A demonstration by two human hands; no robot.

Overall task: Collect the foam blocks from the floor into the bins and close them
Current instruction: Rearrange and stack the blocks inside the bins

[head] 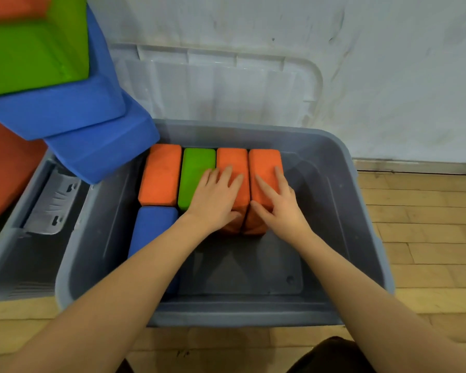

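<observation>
Your left hand (pixel 215 198) lies flat, fingers spread, on an orange foam block (pixel 233 168); your right hand (pixel 279 203) presses the neighbouring orange block (pixel 264 164), gripping nothing; both blocks stand inside the grey bin (pixel 342 200) beside a green block (pixel 195 170).

The foam blocks (pixel 160 173) looked soft and matt. The bin (pixel 334 168) was smooth grey plastic. The floor (pixel 428 224) was wood.

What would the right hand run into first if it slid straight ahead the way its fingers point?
The right hand lies flat on an orange block, fingers pointing toward the far side. Sliding on, it would probably pass the block's far end and meet the far wall of the grey bin; depth is unclear.
</observation>
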